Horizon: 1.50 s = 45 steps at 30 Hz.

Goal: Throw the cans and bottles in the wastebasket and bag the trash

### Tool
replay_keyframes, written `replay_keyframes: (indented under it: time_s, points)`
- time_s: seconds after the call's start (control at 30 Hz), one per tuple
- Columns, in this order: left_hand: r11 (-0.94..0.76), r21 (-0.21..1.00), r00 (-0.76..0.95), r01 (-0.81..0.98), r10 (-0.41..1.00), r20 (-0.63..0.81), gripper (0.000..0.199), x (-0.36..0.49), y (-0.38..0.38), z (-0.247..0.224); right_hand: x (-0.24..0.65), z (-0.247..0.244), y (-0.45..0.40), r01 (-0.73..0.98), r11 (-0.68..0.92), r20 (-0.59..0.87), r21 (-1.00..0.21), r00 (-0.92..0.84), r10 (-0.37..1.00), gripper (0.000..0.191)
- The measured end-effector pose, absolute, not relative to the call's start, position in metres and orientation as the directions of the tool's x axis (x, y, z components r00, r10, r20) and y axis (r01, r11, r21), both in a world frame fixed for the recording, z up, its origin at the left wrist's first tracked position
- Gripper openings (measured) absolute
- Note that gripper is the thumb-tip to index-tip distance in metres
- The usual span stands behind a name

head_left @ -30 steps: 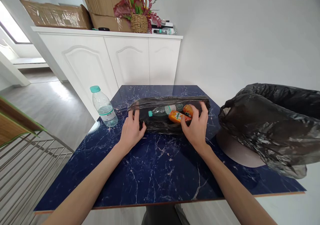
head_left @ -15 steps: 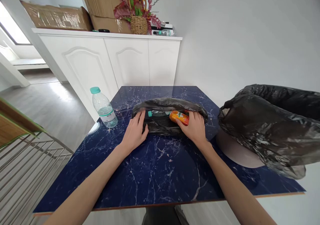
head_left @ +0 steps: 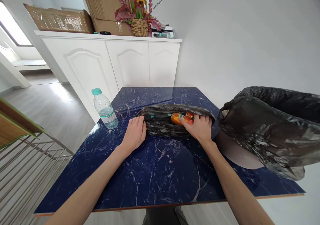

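A plain pale-grey wall point(head_left: 237, 35) is seen behind and to the right. Against it a white cabinet with arched door panels point(head_left: 85, 65) is placed, topped by brown cardboard boxes point(head_left: 60, 20) and a woven basket of flowers point(head_left: 139, 27). At the left, daylight is admitted by a bright, dark-framed window point(head_left: 12, 26) and reflected on the grey wood-look floor point(head_left: 50, 101). In the foreground, a glossy dark-blue marble-patterned table point(head_left: 160, 175) is edged in brown.

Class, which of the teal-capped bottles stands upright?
The bottle on the table, left of the left hand. The other bottle, on the cabinet, lies on its side; in the bag, only teal bits show.
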<state>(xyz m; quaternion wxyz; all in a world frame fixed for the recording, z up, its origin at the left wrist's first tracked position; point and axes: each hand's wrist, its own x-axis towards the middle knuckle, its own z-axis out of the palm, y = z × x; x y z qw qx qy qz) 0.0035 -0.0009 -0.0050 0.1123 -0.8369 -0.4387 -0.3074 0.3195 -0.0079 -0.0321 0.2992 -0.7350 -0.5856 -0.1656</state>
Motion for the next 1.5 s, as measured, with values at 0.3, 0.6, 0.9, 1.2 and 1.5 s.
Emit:
replay_keyframes:
  time_s: [0.3, 0.6, 0.9, 1.2, 1.5]
  points:
    - [-0.557, 0.128, 0.361, 0.820, 0.679, 0.639, 0.041, 0.002, 0.001, -0.008, 0.311, -0.026, -0.021, 0.951, 0.164, 0.496, -0.260, -0.014, 0.868, 0.086]
    - [-0.604, 0.132, 0.398, 0.786, 0.658, 0.640, 0.036, -0.001, 0.002, -0.007, 0.306, -0.020, -0.027, 0.874, 0.388, 0.506, -0.292, -0.203, 0.838, 0.071]
    - [-0.563, 0.150, 0.399, 0.813, 0.726, 0.560, 0.043, -0.008, 0.014, -0.021, 0.299, -0.023, -0.024, 0.839, 0.314, 0.528, -0.444, -0.038, 0.849, 0.071]
    - [-0.547, 0.199, 0.316, 0.813, 0.701, 0.639, 0.039, -0.008, 0.018, -0.011, 0.289, -0.028, -0.018, 0.779, 0.353, 0.561, -0.519, -0.002, 0.828, 0.070]
    - [-0.764, 0.056, 0.613, 0.642, 0.556, 0.561, 0.047, 0.001, -0.010, 0.007, 0.284, -0.032, -0.017, 0.720, 0.320, 0.598, -0.616, 0.163, 0.785, 0.060]
